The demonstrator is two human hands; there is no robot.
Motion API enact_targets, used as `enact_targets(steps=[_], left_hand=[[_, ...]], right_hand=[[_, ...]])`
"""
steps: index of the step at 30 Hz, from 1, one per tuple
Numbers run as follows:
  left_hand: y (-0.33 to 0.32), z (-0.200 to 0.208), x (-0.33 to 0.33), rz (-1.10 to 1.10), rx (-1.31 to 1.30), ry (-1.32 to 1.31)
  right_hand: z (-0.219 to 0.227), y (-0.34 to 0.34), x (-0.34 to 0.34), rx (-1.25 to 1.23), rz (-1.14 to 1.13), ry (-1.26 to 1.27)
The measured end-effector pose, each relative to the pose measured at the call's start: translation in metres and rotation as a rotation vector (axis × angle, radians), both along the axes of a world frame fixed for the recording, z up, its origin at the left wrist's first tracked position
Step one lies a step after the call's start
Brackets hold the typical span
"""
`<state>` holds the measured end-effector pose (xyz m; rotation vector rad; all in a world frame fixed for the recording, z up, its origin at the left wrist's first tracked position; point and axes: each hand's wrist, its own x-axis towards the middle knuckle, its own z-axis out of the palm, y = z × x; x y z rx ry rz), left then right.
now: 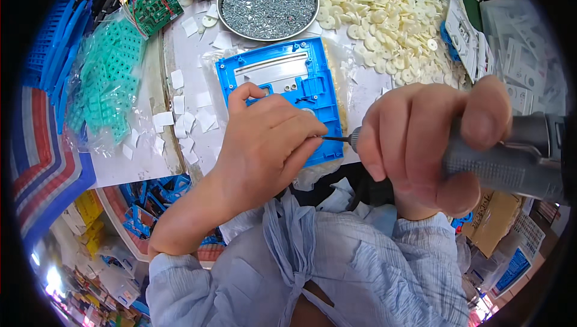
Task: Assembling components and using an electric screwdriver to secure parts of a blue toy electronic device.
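Observation:
My right hand [421, 140] is wrapped around a grey electric screwdriver [496, 168], held nearly level. Its thin dark bit [336, 139] points left, and the tip reaches the fingertips of my left hand [264, 131]. That hand lies over a blue plastic casing [327, 98], with thumb and forefinger pinched together at the bit's tip. Whatever is between them is too small to make out. The casing lies inner side up, showing ribs, screw posts and a pale slotted panel [276, 67]. My left hand hides its lower left part.
A round tin [223, 17] full of small metal screws stands behind the casing. Cream plastic discs [390, 26] are heaped at the far right. Bagged turquoise parts [108, 80], green circuit boards [153, 8] and white paper squares [162, 119] lie leftward. Below the table edge, a bin holds blue parts [141, 216].

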<state>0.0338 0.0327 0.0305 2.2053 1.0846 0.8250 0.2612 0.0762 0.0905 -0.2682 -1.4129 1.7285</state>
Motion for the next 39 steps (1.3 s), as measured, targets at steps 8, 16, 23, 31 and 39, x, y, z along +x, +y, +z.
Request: enact_targets(steps=[8, 16, 23, 31, 39], left_hand=[[0.001, -0.001, -0.005, 0.000, -0.005, -0.046], [-0.009, -0.003, -0.016, 0.015, 0.102, 0.231], [-0.019, -0.015, -0.011, -0.071, 0.196, 0.411], [-0.009, -0.017, -0.017, -0.100, 0.224, 0.400], [-0.001, -0.016, -0.020, -0.130, 0.216, 0.366]], right_hand=[[0.004, -0.009, -0.014, -0.030, -0.040, -0.005], [-0.016, -0.009, -0.008, 0.084, -0.205, -0.022], [-0.026, -0.006, -0.012, 0.089, -0.273, -0.043], [-0.043, -0.006, -0.025, 0.087, -0.253, -0.054], [-0.056, -0.012, -0.037, 0.179, -0.286, -0.164]])
